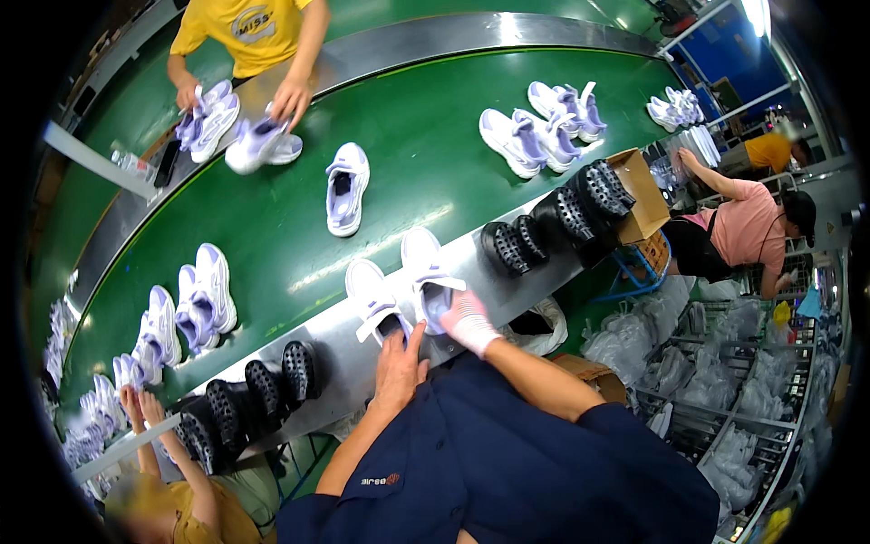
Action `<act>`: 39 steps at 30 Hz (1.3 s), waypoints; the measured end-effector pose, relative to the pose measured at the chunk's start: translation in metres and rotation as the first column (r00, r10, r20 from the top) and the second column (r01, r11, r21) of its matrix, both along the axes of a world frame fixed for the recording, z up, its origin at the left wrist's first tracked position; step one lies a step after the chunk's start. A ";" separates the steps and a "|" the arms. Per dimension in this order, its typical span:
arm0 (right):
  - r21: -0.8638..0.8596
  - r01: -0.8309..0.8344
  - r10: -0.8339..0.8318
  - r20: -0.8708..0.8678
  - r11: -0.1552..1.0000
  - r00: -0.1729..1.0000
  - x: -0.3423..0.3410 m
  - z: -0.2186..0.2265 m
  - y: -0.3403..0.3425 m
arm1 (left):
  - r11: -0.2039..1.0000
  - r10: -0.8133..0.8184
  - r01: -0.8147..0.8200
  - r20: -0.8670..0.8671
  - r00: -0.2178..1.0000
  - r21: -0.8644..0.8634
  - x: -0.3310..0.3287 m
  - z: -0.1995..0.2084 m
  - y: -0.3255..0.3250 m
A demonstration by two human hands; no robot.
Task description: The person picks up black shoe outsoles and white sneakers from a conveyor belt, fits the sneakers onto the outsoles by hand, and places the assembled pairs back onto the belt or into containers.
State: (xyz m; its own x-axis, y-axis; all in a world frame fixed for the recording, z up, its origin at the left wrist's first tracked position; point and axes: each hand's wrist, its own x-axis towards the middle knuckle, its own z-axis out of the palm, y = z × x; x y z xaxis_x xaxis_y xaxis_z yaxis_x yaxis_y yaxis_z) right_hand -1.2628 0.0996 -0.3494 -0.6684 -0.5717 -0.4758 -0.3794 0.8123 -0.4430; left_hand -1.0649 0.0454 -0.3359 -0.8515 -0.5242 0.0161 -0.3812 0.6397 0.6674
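A pair of white and lavender sneakers stands on the metal ledge in front of me, toes pointing away. My left hand, bare, is at the heel of the left sneaker, its fingertips around the back of the collar. My right hand, in a pale pink-and-white glove, grips the right sneaker by its heel and collar. The fingertips of both hands are partly hidden by the shoes. Farther out on the green belt lies a single matching sneaker with something dark inside.
Black studded shoe-shaped forms stand on the metal ledge left and right. A cardboard box sits beyond the right ones. Other people work across the belt, at lower left and at right. More sneakers line the belt.
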 end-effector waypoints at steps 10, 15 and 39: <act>-0.246 0.083 -0.158 -0.302 0.966 0.940 -0.159 0.070 -0.060 | 0.974 0.027 0.025 0.225 0.974 -0.226 -0.105 0.017 -0.043; 0.006 0.321 -0.302 -0.328 0.947 0.895 -0.333 0.070 -0.110 | 0.944 0.120 -0.038 0.234 0.965 -0.327 -0.228 -0.015 -0.134; -0.436 -0.246 0.103 -0.325 0.866 0.940 -0.319 0.118 -0.125 | 0.943 0.318 -0.273 -0.278 0.906 0.189 -0.125 0.107 -0.089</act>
State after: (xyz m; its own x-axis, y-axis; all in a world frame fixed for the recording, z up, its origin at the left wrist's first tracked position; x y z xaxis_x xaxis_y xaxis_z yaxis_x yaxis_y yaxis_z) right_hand -1.5822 -0.0254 -0.2318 -0.6003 -0.7969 0.0671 -0.6612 0.4474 -0.6022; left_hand -1.1899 -0.0439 -0.2289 -0.6235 -0.7668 0.1526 -0.3052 0.4183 0.8555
